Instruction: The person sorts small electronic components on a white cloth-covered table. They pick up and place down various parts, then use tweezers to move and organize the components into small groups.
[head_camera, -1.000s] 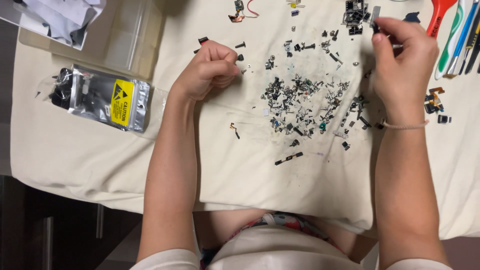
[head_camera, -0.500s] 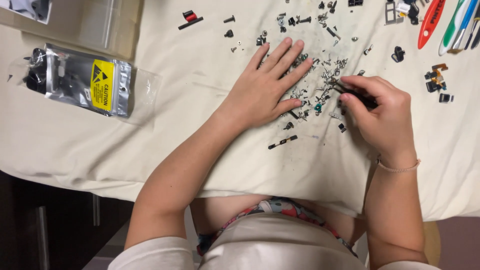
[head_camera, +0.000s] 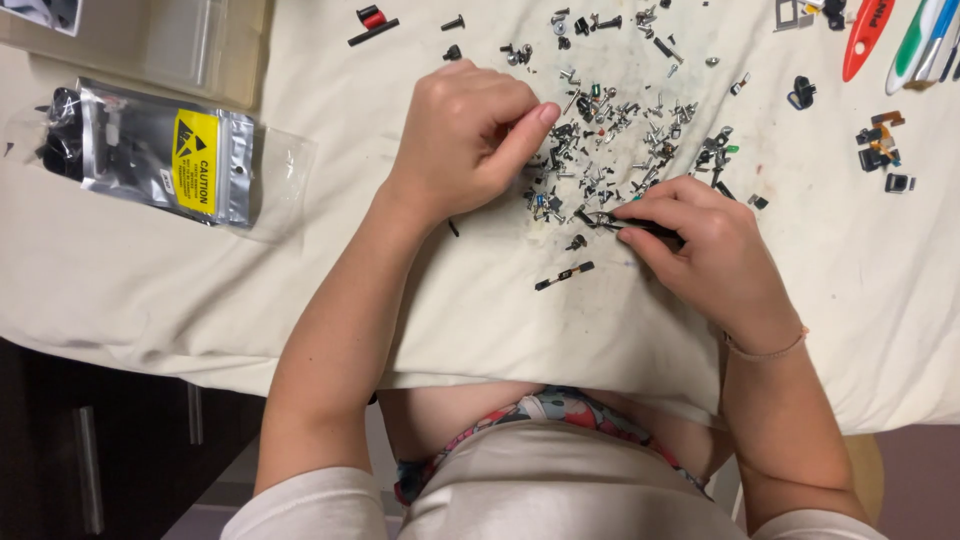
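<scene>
A scatter of several tiny screws and small metal and plastic parts (head_camera: 630, 130) lies on a cream cloth (head_camera: 300, 290) over the table. My right hand (head_camera: 705, 255) grips thin black tweezers (head_camera: 612, 222), whose tips rest at the near edge of the scatter. My left hand (head_camera: 470, 140) is curled loosely, index finger and thumb pinched together at the left edge of the pile; I cannot tell whether a small part sits between them. A short dark bar-shaped part (head_camera: 563, 276) lies alone on the cloth in front of the tweezers.
A silver antistatic bag with a yellow label (head_camera: 165, 150) lies at the left, a clear plastic box (head_camera: 170, 35) behind it. A red and black part (head_camera: 372, 20) sits at the back. Red, green and blue tool handles (head_camera: 900, 40) and small components (head_camera: 880, 145) lie at the right.
My left hand went from a fist to flat with spread fingers, then curled into a pinch. My right hand came down from the back right with the tweezers to the pile's near edge.
</scene>
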